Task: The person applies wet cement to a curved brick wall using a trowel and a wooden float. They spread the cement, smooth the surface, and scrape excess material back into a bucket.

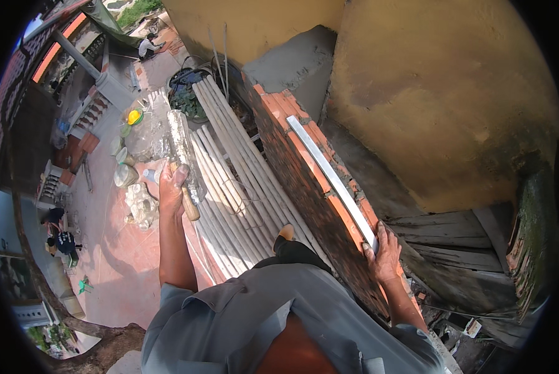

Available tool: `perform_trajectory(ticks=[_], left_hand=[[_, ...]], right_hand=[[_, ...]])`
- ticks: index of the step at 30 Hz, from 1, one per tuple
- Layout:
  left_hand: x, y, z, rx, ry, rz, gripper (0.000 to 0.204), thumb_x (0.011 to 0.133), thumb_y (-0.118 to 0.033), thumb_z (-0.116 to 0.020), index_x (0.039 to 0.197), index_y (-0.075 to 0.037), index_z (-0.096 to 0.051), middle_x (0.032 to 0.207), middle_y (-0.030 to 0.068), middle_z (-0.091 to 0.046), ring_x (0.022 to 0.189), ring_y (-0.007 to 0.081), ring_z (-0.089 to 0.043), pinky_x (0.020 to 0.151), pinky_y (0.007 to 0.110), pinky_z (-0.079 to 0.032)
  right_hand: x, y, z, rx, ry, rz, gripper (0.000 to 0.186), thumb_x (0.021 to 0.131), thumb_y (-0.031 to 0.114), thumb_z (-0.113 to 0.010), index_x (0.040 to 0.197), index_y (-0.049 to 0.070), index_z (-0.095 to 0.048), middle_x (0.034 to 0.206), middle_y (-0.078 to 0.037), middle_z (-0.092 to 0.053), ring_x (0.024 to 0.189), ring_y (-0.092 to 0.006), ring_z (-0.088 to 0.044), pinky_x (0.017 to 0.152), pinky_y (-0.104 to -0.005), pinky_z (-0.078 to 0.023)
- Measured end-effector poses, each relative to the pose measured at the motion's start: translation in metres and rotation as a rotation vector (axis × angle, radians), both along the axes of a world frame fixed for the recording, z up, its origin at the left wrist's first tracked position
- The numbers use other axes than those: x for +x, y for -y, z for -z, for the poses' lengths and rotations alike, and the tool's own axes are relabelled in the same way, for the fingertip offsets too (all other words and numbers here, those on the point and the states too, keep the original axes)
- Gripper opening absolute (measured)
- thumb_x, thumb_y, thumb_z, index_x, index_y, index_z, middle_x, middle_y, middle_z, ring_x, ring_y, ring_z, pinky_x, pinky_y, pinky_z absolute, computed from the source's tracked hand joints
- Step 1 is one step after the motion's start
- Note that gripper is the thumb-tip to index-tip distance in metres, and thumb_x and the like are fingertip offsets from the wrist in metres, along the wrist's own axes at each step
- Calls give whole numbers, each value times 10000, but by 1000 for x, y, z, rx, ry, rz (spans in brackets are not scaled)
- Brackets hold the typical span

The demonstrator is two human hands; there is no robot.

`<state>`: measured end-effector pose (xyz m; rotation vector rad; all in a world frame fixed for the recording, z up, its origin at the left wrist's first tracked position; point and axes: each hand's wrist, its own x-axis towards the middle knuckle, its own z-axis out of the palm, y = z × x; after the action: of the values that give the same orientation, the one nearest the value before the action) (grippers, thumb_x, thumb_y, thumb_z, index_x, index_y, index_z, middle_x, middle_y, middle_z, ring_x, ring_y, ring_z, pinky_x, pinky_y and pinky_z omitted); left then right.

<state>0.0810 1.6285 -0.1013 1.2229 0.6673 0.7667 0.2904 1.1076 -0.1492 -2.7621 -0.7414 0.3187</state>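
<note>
While a metal straightedge [332,182] was supported atop the brick wall [292,181], its near end was pinched by the right hand [386,258]; left of the wall, a wooden-handled tool [190,207] was gripped by the left hand [171,181]. The straightedge was judged stiff and light, best grasped across its edges.

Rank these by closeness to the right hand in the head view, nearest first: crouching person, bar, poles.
From the right hand:
1. Bar: atop the brick wall, its near end at the fingers.
2. Poles: left of the wall.
3. Crouching person: far off, upper left.
</note>
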Motion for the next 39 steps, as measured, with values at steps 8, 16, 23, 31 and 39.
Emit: perform_trajectory(ticks=[8, 16, 23, 31, 39], left_hand=[[161, -52, -27, -28, -81, 255, 809, 891, -214, -790, 1505, 101, -369, 1175, 105, -638, 1034, 162, -634, 871, 315, -546], [295, -110, -12, 362, -449, 346, 1131, 758, -335, -900, 1506, 247, -282, 1301, 354, -612, 1175, 290, -666, 1010, 356, -523], [404, -125, 3, 775, -595, 490, 672, 777, -285, -901, 1239, 112, -616, 1134, 225, -736, 1018, 295, -733, 926, 378, -557], [419, -113, -2, 1115, -1035, 575, 938, 781, -562, -857, 1443, -13, -481, 1509, 224, -465, 1451, 387, -398, 1148, 579, -382], [402, -132, -40, 1320, -666, 573, 665, 914, -405, -755, 1378, 12, -523, 1388, 241, -518, 1354, 416, -458, 1095, 550, -409]], right_hand=[[4, -5, 7, -24, -51, 64, 922, 852, 274, -784, 1604, 42, -305, 1328, -196, -530, 1231, -381, -511, 1092, -525, -351], [1, -8, 7, 185, 189, 51, 618, 746, 258, -864, 1242, 41, -567, 1406, -297, -470, 1311, -513, -457, 1099, -585, -382], [-9, -27, -4, 101, 243, 154, 471, 705, 188, -856, 1103, 67, -636, 1415, -243, -476, 1363, -474, -422, 1100, -596, -375], [12, -70, -70, 53, 205, 205, 373, 735, 123, -819, 1043, 65, -619, 995, -169, -606, 938, -416, -623, 831, -522, -496], [51, -110, -243, -144, 144, 312, 431, 689, -1, -816, 1102, 10, -690, 1042, -168, -684, 1018, -408, -653, 906, -482, -522]])
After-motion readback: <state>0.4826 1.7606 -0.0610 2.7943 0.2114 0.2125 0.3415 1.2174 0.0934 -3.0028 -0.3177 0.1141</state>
